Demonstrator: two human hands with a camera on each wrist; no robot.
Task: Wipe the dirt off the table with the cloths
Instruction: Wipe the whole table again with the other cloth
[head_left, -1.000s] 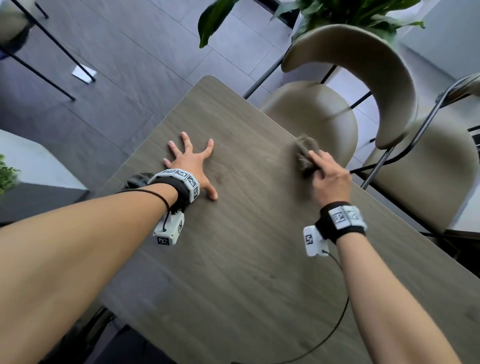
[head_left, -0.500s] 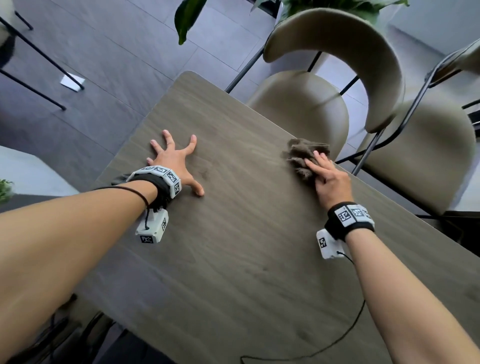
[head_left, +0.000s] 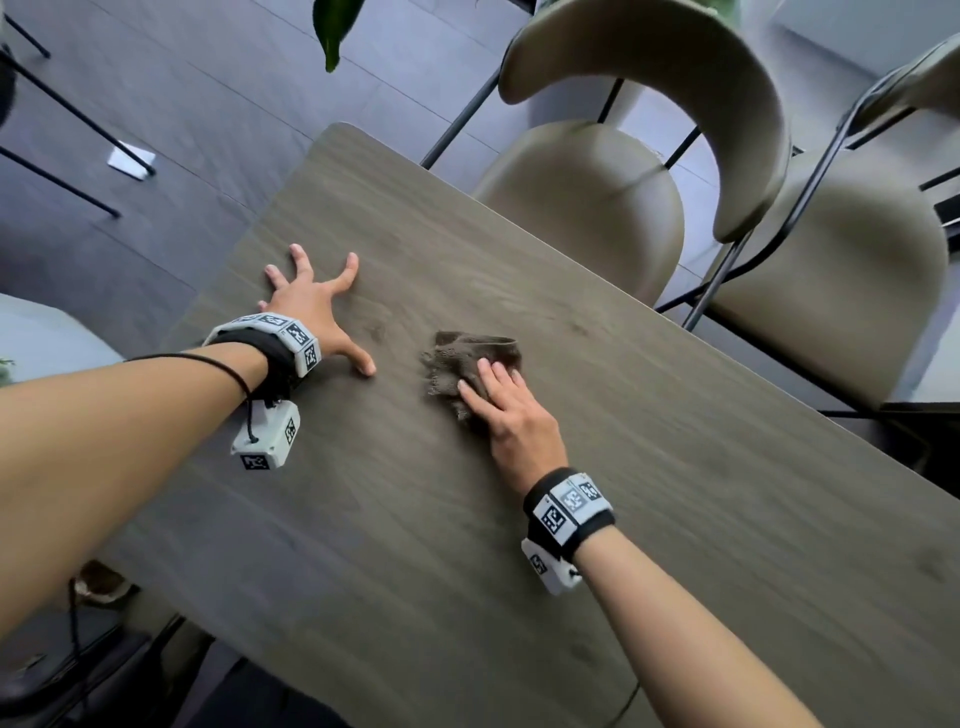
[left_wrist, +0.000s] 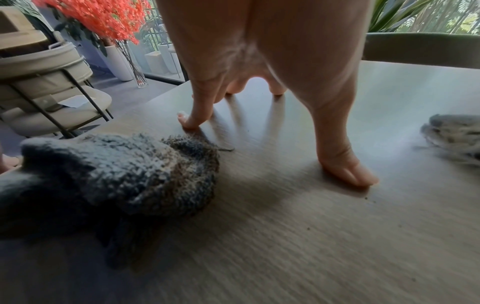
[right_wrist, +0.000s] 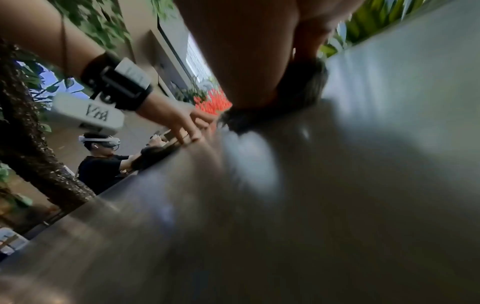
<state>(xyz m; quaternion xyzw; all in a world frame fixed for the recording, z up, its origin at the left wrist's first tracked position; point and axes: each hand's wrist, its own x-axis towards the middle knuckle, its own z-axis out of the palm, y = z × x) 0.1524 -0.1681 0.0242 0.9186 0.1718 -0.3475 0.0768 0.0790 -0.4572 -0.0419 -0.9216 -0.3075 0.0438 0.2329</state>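
Observation:
The wooden table (head_left: 519, 545) fills the head view. My left hand (head_left: 317, 306) stands on it with its fingers spread and straight, fingertips (left_wrist: 361, 179) on the wood. My right hand (head_left: 506, 410) lies flat on a crumpled brown-grey cloth (head_left: 457, 358) at mid-table, just right of the left thumb; the same cloth (left_wrist: 454, 135) shows at the right of the left wrist view. A second fuzzy grey cloth (left_wrist: 116, 174) lies by the left wrist near the table's left edge, hidden in the head view. A few dark specks of dirt (left_wrist: 369, 198) sit near the left thumb.
Two beige chairs (head_left: 587, 208) (head_left: 831, 270) stand along the table's right side, and another chair (left_wrist: 52, 98) stands off its left. A plant leaf (head_left: 335, 31) hangs over the far end. A person wearing a headset (right_wrist: 101, 156) is beyond the table.
My right hand has swept the cloth from the table's right edge by the chair to mid-table, close to the left thumb. The left hand has stayed planted.

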